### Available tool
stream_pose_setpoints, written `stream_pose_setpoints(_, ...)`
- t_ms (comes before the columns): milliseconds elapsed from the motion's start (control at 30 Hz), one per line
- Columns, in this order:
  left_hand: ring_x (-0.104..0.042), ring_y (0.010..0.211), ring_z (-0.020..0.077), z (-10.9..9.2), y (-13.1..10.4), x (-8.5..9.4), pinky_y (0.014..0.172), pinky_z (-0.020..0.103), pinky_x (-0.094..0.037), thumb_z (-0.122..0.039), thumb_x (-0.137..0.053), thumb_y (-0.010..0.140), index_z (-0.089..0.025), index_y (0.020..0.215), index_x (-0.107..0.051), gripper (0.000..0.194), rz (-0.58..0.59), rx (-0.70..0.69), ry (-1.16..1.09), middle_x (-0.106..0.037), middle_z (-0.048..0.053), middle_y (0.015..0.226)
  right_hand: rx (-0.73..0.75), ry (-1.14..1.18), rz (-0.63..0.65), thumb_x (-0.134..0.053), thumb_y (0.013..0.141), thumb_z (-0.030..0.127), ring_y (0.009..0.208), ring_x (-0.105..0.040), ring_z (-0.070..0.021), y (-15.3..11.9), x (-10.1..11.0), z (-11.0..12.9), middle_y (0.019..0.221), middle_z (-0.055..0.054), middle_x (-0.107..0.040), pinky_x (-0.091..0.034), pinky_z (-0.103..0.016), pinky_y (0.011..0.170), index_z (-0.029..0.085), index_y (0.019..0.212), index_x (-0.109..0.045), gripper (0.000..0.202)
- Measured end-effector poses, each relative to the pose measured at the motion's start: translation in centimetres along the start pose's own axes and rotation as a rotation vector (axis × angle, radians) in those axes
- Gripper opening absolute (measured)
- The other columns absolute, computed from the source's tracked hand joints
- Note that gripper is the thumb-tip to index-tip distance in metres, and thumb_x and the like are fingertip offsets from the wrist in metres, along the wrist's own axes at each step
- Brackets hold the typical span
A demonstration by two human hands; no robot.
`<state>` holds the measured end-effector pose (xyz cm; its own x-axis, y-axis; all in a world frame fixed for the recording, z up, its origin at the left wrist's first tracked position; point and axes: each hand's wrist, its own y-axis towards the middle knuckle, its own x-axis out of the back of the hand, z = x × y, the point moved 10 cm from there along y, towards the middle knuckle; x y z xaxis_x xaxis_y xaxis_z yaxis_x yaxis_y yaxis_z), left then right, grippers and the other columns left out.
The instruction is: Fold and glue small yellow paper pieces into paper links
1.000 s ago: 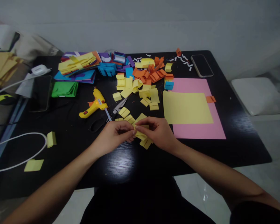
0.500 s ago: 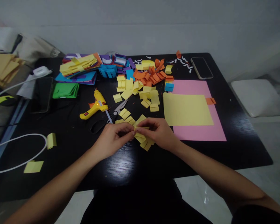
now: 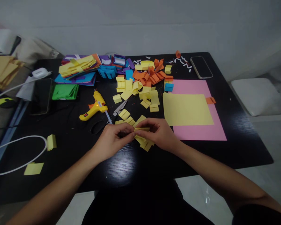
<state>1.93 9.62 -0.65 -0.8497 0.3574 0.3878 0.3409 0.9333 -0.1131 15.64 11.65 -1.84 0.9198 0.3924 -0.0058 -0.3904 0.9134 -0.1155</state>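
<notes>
Between my two hands is a small yellow paper piece (image 3: 142,129), pinched at its left end. My left hand (image 3: 115,137) closes thumb and forefinger on that end; my right hand (image 3: 158,134) grips the same piece from the other side. Fingers hide part of it, so its folds are hard to make out. Just below lie several loose folded yellow papers (image 3: 146,144). Beyond my left hand are scissors (image 3: 120,108) and a yellow hot glue gun (image 3: 95,106) with a glue stick in its back end.
Yellow paper pieces (image 3: 131,89) and orange ones (image 3: 150,76) are heaped mid-table. A yellow sheet (image 3: 188,109) overlies a pink sheet (image 3: 199,133) on the right. One phone (image 3: 201,67) lies back right, another (image 3: 41,96) left. A white cable (image 3: 45,143) loops at the left edge.
Both hands keep their pinch on the yellow paper piece and have hardly moved. The whole view has shifted very slightly.
</notes>
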Motion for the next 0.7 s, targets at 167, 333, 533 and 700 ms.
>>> stream_pose_setpoints(167,-0.067,0.071,0.0146,-0.1,0.0,-0.1,0.062,0.023,-0.049,-0.035,-0.067,0.094,-0.016,0.091,-0.074,0.021,0.000,-0.015,0.003,-0.075,0.003,0.078,0.037,-0.092,0.019,-0.080,0.083,0.031,0.079,-0.073,-0.0170,0.0,0.0,0.9,0.085,-0.004,-0.080,-0.055,-0.028,0.071,0.019,0.090,-0.080,0.014)
stream_pose_setpoints(333,-0.065,0.071,0.0136,0.0,0.0,-0.3,0.062,0.022,-0.047,-0.036,-0.066,0.094,-0.017,0.091,-0.074,0.021,0.010,-0.006,0.009,-0.074,0.002,0.079,0.078,-0.170,-0.002,-0.077,0.087,0.028,0.079,-0.073,-0.0165,-0.1,0.0,1.7,0.085,-0.002,-0.080,-0.055,-0.028,0.071,0.019,0.088,-0.080,0.010)
stream_pose_setpoints(533,-0.066,0.071,0.0141,0.1,0.0,-0.1,0.062,0.022,-0.048,-0.035,-0.067,0.094,-0.016,0.090,-0.074,0.020,-0.004,-0.007,0.007,-0.074,0.002,0.078,0.101,-0.187,0.010,-0.077,0.087,0.028,0.085,-0.074,-0.0173,-0.1,-0.1,1.6,0.089,-0.003,-0.080,-0.056,-0.028,0.077,0.019,0.091,-0.079,0.010)
stream_pose_setpoints(700,-0.067,0.070,0.0135,-0.2,0.0,0.0,0.059,0.021,-0.047,-0.035,-0.067,0.093,-0.016,0.089,-0.073,0.020,-0.013,-0.017,0.022,-0.074,0.002,0.077,0.089,-0.150,0.015,-0.081,0.083,0.030,0.084,-0.075,-0.0185,0.0,0.0,1.1,0.090,-0.003,-0.080,-0.057,-0.030,0.076,0.019,0.093,-0.079,0.015)
